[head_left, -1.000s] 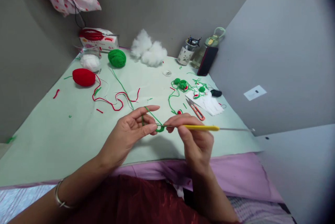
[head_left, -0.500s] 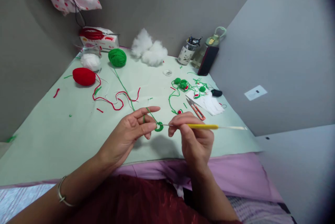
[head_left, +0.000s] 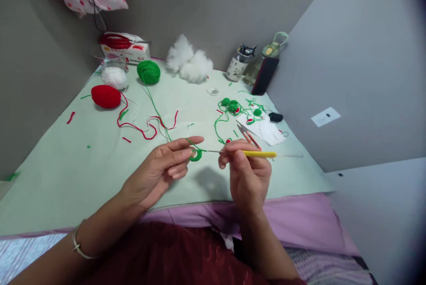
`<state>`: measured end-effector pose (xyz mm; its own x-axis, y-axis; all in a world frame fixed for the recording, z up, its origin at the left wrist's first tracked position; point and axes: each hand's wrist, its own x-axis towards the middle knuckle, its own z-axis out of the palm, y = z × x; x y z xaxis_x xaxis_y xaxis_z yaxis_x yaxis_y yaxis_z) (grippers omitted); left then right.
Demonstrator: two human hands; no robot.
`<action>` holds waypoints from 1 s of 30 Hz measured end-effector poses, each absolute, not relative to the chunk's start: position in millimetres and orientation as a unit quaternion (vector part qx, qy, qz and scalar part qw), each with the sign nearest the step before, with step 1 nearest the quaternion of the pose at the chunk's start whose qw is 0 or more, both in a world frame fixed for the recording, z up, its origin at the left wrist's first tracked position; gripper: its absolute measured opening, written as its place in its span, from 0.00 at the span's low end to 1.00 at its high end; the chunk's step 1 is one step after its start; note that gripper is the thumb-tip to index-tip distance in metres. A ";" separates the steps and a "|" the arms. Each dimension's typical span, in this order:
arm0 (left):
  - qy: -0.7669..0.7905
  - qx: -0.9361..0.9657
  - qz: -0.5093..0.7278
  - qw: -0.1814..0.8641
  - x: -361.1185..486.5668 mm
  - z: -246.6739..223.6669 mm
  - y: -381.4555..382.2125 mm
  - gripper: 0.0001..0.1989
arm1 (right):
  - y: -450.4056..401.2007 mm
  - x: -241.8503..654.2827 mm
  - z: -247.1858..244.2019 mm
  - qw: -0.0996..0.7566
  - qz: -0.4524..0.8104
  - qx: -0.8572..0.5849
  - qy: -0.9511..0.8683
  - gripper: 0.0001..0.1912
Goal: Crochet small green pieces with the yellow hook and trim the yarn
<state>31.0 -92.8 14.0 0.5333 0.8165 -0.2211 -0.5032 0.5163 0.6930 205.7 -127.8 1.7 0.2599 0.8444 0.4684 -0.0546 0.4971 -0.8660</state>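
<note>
A: Where is the workpiece?
B: The small green curved piece of crocheted yarn (head_left: 196,156) sits between the hands, raised above the pale green tabletop (head_left: 100,178). Left hand (head_left: 163,160): thumb and fingers pinch its left end.

A: Right hand (head_left: 248,165)?
B: Closed in a pencil-like grasp on the slim metal crochet hook with a yellow handle (head_left: 261,154), gripped near the front of the yellow part. The thin shaft points left and meets yarn at the piece's upper right. Whether it passes through a stitch: too small to tell.

A: Expected handling?
B: Judgement: piece very light, soft, floppy, not slippery; loose loops could pull out if tugged. Best hold is a light fingertip pinch on the worked edge, near the loop. Hook should be stiff and light, its smooth shaft likely slick; hold at the handle.

A: Pose?
B: Left forearm rises from lower left, index finger extended to the right, with the thin green yarn strand (head_left: 155,107) at it. That strand runs back to the round green yarn ball (head_left: 148,72). Right forearm comes up from lower right, wrist below the knuckles, fingers curled, hook roughly level.
</note>
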 end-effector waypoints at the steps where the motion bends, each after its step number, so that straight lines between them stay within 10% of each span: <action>1: 0.272 0.293 0.402 0.824 31.2 14.2 -93.3 0.12 | -126.8 205.8 2.9 0.695 0.363 -0.368 -0.499 0.08; 12: 0.295 0.334 0.388 0.807 34.5 16.0 -96.5 0.17 | -129.0 206.9 1.9 0.643 0.388 -0.357 -0.556 0.10; 20: 0.287 0.312 0.401 0.812 35.4 15.6 -98.6 0.23 | -149.1 207.5 3.3 0.458 0.005 -0.400 -0.794 0.24; 30: 0.312 0.374 0.422 0.765 37.5 11.5 -100.1 0.21 | -132.0 207.4 1.1 0.632 0.296 -0.384 -0.604 0.11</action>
